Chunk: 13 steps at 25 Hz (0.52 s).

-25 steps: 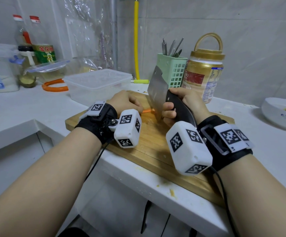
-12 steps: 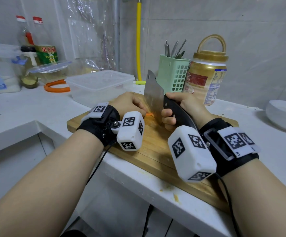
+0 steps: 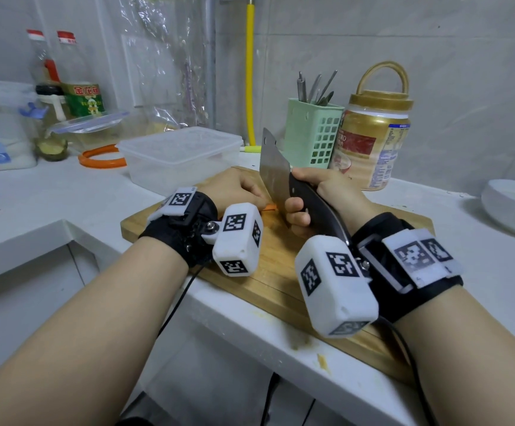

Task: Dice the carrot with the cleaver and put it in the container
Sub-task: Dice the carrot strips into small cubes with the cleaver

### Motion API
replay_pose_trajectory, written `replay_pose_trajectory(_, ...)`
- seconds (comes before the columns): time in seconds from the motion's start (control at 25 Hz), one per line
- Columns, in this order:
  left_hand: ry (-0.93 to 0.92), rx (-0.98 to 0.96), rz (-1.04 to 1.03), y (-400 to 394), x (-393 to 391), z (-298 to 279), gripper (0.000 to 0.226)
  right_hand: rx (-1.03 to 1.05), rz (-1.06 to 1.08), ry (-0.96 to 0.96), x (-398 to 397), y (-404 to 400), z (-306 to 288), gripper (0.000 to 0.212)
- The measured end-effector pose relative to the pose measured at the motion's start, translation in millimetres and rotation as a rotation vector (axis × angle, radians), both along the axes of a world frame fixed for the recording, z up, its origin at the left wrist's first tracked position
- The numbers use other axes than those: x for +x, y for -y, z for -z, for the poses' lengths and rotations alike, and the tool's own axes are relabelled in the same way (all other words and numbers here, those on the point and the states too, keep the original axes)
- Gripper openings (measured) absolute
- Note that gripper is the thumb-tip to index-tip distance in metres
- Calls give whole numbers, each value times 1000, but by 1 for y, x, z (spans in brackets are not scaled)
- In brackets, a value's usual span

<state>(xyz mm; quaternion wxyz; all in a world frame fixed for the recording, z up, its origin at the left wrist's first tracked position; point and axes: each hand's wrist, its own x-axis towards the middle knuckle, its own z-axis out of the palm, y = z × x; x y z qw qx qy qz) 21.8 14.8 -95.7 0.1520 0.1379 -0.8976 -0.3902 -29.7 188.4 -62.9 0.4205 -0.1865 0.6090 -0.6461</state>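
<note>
My right hand [image 3: 317, 195] grips the cleaver [image 3: 273, 173] by its handle; my left hand [image 3: 234, 192] pins the carrot [image 3: 270, 207] at mid-frame. Firm, likely to roll, I'd hold it close behind the blade. The container [image 3: 179, 155] waits upper left.

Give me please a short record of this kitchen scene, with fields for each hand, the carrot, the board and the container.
left hand: rests on the carrot, fingers curled
right hand: grips the cleaver by its dark handle
carrot: only a small orange part shows between the hands
cutting board: wooden, on the white counter
container: clear plastic, behind the board, contents cannot tell
</note>
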Motion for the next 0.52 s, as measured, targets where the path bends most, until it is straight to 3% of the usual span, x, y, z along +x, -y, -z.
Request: replay_pose_trajectory(0.52, 9, 32, -56, 3, 0, 2, 5, -121, -13, 76, 4, -9, 2, 28)
